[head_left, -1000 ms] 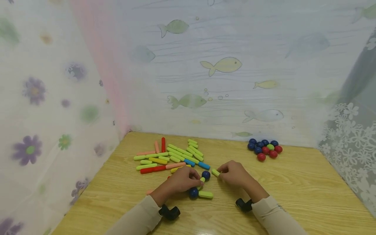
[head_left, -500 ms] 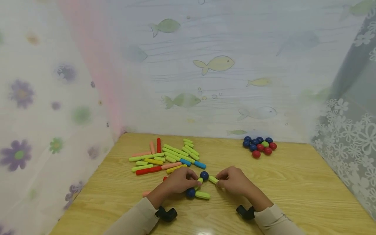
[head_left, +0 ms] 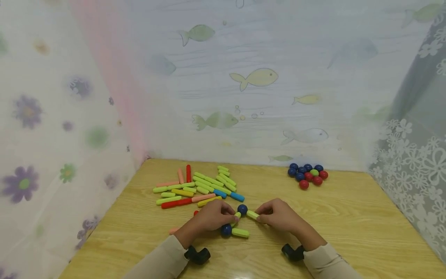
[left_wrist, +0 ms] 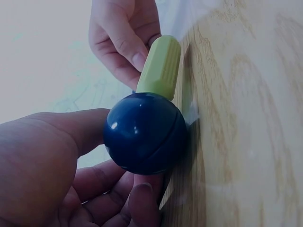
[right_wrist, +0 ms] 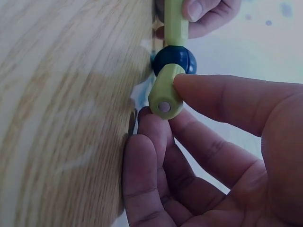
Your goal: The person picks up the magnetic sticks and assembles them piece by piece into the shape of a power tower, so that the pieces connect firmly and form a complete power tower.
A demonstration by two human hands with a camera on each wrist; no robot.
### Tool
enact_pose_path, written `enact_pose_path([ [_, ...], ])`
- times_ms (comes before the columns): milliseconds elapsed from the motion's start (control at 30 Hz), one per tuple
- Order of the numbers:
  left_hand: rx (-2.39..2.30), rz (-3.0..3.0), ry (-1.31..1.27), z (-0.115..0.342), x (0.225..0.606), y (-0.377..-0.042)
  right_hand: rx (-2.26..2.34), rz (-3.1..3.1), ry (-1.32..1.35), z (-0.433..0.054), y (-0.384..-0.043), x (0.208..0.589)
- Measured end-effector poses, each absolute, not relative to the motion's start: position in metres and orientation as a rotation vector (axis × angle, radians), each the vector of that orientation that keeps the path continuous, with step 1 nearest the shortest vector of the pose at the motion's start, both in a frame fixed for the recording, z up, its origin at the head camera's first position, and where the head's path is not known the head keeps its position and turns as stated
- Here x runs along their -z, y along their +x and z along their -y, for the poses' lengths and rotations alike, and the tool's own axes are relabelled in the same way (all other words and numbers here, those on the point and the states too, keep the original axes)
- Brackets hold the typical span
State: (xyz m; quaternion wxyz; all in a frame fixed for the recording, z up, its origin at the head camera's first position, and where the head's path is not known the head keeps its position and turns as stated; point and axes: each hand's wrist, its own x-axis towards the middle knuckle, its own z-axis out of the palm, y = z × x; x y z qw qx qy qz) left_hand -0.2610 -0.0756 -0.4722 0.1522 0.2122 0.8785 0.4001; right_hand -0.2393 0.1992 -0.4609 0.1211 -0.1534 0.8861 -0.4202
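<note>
Between its fingertips my left hand (head_left: 212, 215) pinches a short lime-green rod (head_left: 237, 218). That rod runs between two dark blue balls: a far ball (head_left: 242, 209) and a near ball (head_left: 226, 230). From the near ball, which fills the middle of the left wrist view, another green rod (head_left: 240, 232) points right. My right hand (head_left: 278, 217) pinches a third green rod (head_left: 252, 214), its tip against the far ball. In the right wrist view this rod (right_wrist: 165, 92) shows a silvery disc on its end, and the ball (right_wrist: 175, 59) sits right behind it.
Several green, yellow, red, peach and blue rods (head_left: 209, 180) lie loose at the back left of the wooden table (head_left: 348, 224). Blue, red and green balls (head_left: 306, 174) cluster at the back right. Printed curtains (head_left: 261, 116) close off the table's back and sides.
My right hand has moved left and slightly down, bringing its green rod from a gap away up to the far blue ball. The left hand keeps its pinch. The head view has shifted slightly.
</note>
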Motion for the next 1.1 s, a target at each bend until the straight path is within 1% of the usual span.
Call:
enact_pose_path([
  [233,-1.142,-2.528,0.616,0.075,0.472,-0.261,1.228,-2.545,-0.462,-0.199,-0.239,0.459],
  [400,-1.142,-2.527,0.637,0.076,0.472,-0.262,1.275,-2.487,-0.444,-0.211,-0.242,0.454],
  [467,-1.148,-2.519,0.644,0.076,0.473,-0.262,1.311,-2.519,-0.381,-0.221,-0.245,0.453],
  [667,-1.149,-2.513,0.663,0.077,0.474,-0.262,1.379,-2.81,-0.02,-0.267,-0.26,0.455],
  [767,-1.151,-2.514,0.667,0.077,0.474,-0.262,1.385,-2.891,0.095,-0.291,-0.266,0.46],
  [900,-1.159,-2.506,0.652,0.077,0.474,-0.261,1.426,-2.844,0.114,-0.312,-0.272,0.464],
  [1100,-1.156,-2.512,0.637,0.076,0.472,-0.261,1.322,-2.841,0.107,-0.322,-0.279,0.468],
])
